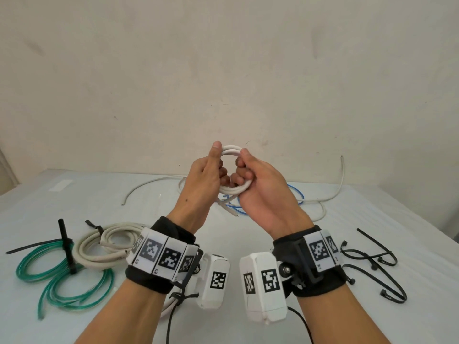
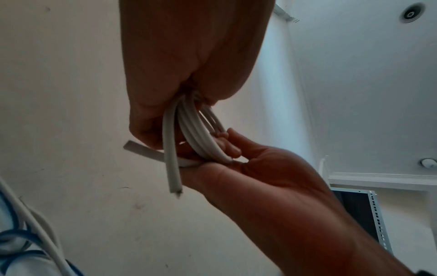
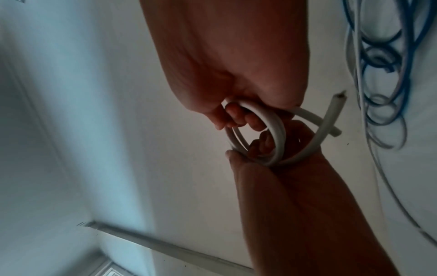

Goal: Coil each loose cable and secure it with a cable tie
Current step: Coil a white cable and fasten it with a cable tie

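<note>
Both hands are up off the surface (image 1: pixel 372 219) here, sharing one small white cable coil (image 1: pixel 232 148) out in front of the wall. The left hand (image 1: pixel 203 177) is gripping the coil's left side, thumb lying up over the top of the loops and fingers curled in through the middle. The right hand (image 1: pixel 258 184) is clamping the right side and bottom, fingers hooked through the ring as well. From the left wrist view, two cut ends of the coil (image 2: pixel 173 179) are sticking out loose below the grip, crossing each other.

Down on the surface, a tied green tube coil (image 1: pixel 62 276) is lying at the left with a black cable tie (image 1: pixel 66 247) cinched around it, and just beside it a tied beige cable coil (image 1: pixel 104 247). Behind the hands, loose white cable (image 1: pixel 154 184) and blue cable (image 1: pixel 296 194) are sprawling together. Spare black cable ties (image 1: pixel 372 256) are lying at the right, well apart from the coils.
</note>
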